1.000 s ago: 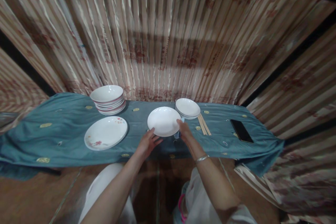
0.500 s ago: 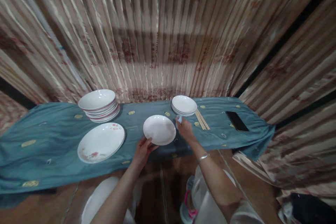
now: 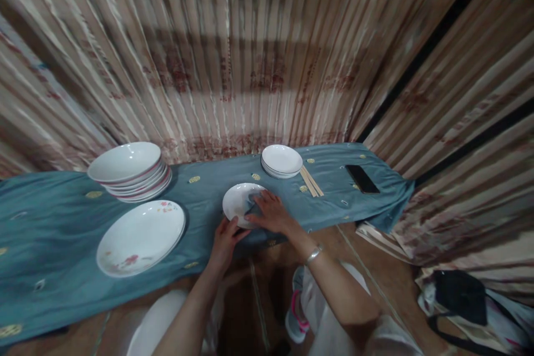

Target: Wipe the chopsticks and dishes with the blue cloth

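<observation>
A small white plate is tilted a little near the front edge of the table. My left hand grips its near left rim, thumb on top and fingers partly hidden underneath. Over the right side of the plate lies my right hand, palm down, pressing a pale blue cloth onto its surface; most of the cloth is hidden under the fingers. Just behind stands a stack of small white plates, with wooden chopsticks lying to its right.
A stack of white bowls with pink rims stands at the back left. In front of it sit large floral plates. A black phone lies on the right of the blue tablecloth. A pleated curtain hangs behind.
My right hand has moved left from beside the plate onto it, bringing the cloth to its surface. My left hand keeps its hold on the rim. The view has shifted slightly.
</observation>
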The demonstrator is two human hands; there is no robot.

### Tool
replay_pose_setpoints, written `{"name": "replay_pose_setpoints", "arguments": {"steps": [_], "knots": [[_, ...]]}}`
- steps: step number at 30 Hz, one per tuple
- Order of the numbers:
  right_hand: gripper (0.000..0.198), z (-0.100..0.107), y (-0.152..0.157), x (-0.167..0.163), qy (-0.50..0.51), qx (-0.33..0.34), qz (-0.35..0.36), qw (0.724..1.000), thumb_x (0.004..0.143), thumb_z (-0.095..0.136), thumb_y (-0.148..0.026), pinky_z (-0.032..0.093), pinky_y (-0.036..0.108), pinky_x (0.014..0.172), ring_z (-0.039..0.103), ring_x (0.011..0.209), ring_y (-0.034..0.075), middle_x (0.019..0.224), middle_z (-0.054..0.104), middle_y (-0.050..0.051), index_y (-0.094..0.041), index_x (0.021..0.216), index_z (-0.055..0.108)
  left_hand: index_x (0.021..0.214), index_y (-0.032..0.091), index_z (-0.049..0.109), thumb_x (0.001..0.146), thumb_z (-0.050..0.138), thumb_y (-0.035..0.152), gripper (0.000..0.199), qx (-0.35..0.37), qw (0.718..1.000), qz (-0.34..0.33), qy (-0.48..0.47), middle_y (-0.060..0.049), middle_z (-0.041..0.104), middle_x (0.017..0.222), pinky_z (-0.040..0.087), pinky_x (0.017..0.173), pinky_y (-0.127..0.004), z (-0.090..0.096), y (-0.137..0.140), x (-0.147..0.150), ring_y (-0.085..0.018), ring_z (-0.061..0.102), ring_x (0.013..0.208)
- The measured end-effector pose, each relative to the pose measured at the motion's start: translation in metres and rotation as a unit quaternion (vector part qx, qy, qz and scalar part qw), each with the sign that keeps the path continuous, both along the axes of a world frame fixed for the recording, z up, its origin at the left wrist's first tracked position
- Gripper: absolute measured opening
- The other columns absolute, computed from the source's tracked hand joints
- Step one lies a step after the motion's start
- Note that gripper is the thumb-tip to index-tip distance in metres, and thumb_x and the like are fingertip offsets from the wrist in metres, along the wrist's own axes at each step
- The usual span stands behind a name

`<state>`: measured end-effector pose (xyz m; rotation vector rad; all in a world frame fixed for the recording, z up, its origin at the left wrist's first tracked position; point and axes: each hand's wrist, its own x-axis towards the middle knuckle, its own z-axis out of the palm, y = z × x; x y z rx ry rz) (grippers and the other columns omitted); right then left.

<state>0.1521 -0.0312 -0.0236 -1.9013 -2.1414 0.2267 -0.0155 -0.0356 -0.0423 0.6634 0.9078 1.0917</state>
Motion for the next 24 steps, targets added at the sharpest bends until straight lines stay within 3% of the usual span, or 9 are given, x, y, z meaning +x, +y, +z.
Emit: {"name": "replay_pose_setpoints", "arguments": {"steps": [3,6,10,16,20,24], "knots": [[0.046,-0.001,0.002,0.002,0.011,0.034,0.019,0.999,0.091,0.053,-0.045,0.037,0.044,0.107,0.044,0.132,0.025,0.138,0.053,0.014,-0.019,0.129,0.056,0.121,0.022,0.054,0.067,0.072,0.024,0.057,-0.015,1.000,0.018,-0.009,-0.007,0.069,0.108,0.056,0.084,-0.049,-0.001,0.000,0.000,-0.025,0.067,0.097],[0.036,-0.004,0.006,0.004,0.001,0.017,0.041,0.999,0.091,0.056,-0.028,0.039,0.039,0.105,0.053,0.122,0.023,0.124,0.064,0.014,-0.015,0.124,0.060,0.133,0.029,0.041,0.064,0.069,0.016,0.076,-0.021,1.000,0.021,0.000,-0.003,0.068,0.100,0.057,0.082,-0.046,-0.003,-0.001,0.001,-0.021,0.066,0.089],[0.026,-0.013,0.015,0.006,-0.029,-0.010,0.015,0.999,0.087,0.054,-0.012,0.047,0.033,0.095,0.062,0.107,0.021,0.110,0.069,0.012,-0.014,0.108,0.068,0.139,0.034,0.035,0.062,0.070,0.016,0.086,-0.009,1.000,0.018,0.017,-0.002,0.064,0.111,0.057,0.083,-0.042,-0.005,-0.003,0.003,-0.020,0.064,0.097],[0.027,-0.022,0.027,0.010,-0.035,0.016,-0.079,0.996,0.092,0.041,-0.008,0.049,0.033,0.089,0.064,0.100,0.022,0.108,0.067,0.016,-0.012,0.101,0.066,0.146,0.032,0.026,0.063,0.073,0.021,0.097,0.002,1.000,-0.009,0.030,-0.002,0.067,0.104,0.058,0.083,-0.039,-0.006,-0.003,0.001,-0.021,0.064,0.098],[0.026,-0.022,0.035,0.005,-0.014,0.055,-0.118,0.991,0.093,0.040,-0.010,0.046,0.032,0.094,0.061,0.105,0.020,0.112,0.064,0.014,-0.014,0.105,0.062,0.147,0.034,0.024,0.063,0.075,0.025,0.098,0.016,0.999,-0.020,0.030,-0.005,0.065,0.116,0.058,0.083,-0.038,-0.004,-0.003,0.002,-0.024,0.062,0.106],[0.032,-0.027,0.044,0.000,0.012,0.085,-0.126,0.988,0.092,0.042,-0.013,0.044,0.035,0.100,0.055,0.117,0.022,0.127,0.058,0.017,-0.010,0.120,0.056,0.148,0.033,0.022,0.064,0.076,0.027,0.100,0.032,0.998,-0.032,0.036,-0.008,0.060,0.127,0.058,0.082,-0.038,-0.002,-0.002,0.004,-0.027,0.059,0.114]]}}
